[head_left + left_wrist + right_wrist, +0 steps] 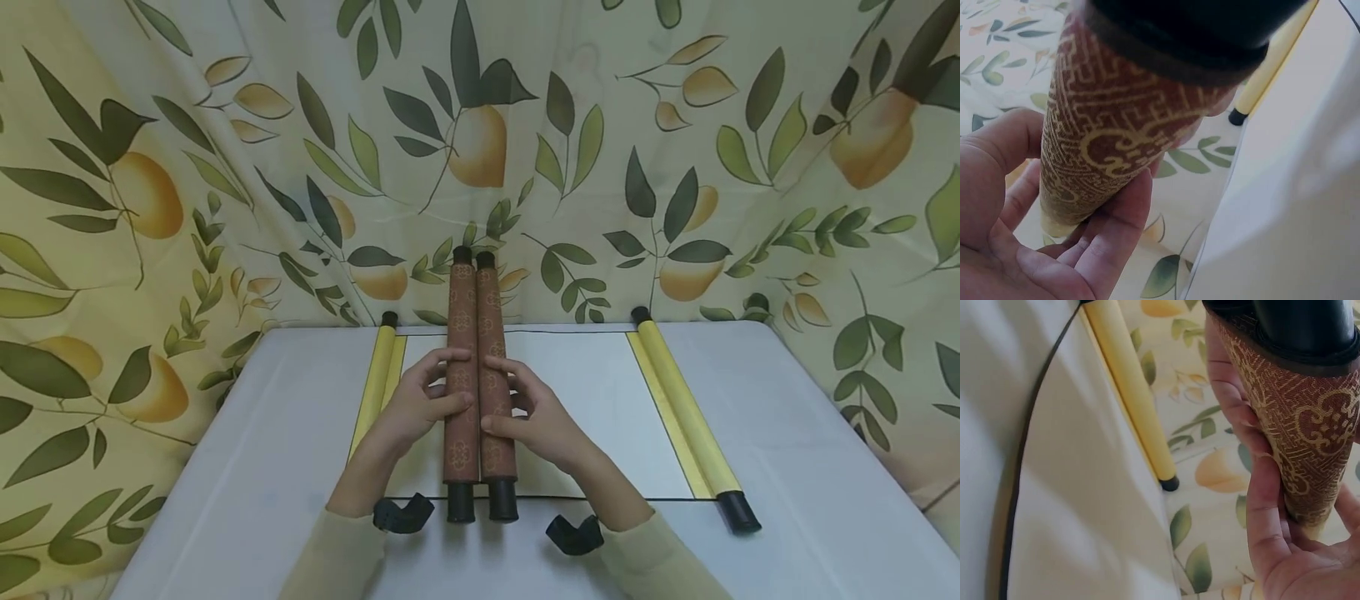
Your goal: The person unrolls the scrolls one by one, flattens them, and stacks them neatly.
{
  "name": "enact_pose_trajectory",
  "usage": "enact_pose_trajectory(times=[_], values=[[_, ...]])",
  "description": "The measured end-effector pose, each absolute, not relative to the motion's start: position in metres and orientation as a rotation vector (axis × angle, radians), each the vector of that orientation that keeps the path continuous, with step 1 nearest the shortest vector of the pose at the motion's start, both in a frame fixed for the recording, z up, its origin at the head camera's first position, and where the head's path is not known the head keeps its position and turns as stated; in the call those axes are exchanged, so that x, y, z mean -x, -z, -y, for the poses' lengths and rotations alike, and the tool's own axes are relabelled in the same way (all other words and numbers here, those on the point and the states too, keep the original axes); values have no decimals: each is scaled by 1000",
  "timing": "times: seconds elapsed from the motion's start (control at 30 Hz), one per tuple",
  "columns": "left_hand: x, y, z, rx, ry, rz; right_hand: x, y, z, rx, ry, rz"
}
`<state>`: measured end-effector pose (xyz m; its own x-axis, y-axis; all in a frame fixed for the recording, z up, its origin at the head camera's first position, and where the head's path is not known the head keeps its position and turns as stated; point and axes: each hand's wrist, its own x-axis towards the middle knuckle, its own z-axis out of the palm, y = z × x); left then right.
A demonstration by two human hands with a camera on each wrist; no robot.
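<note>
In the head view, a red-brown patterned scroll, rolled from both ends, is held up with its two rolls side by side, nearly touching. My left hand [411, 404] grips the left roll [461, 454] between thumb and fingers. The right roll [497, 454] is gripped the same way by my right hand [546, 421]. Black knobs cap both ends of each roll. In the left wrist view, fingers [1113, 240] curl round the brocade roll [1122, 119]. The right wrist view shows the right hand's fingers [1266, 506] around the patterned roll [1319, 419].
A second scroll lies unrolled on the white table [247, 433] beneath, its blank sheet [585, 400] between a left yellow roller [375, 375] and a right yellow roller [693, 417]. Behind hangs a fruit-and-leaf patterned cloth [585, 208]. Black straps [405, 514] show at the wrists.
</note>
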<state>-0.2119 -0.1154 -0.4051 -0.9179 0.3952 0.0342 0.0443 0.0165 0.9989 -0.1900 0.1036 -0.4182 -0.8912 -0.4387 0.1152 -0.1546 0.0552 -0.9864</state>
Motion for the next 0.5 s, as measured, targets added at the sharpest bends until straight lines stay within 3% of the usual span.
enact_pose_trajectory(times=[0.5], values=[[206, 395, 116, -460, -2017, -2051, 188, 410, -107, 588, 1963, -2150]])
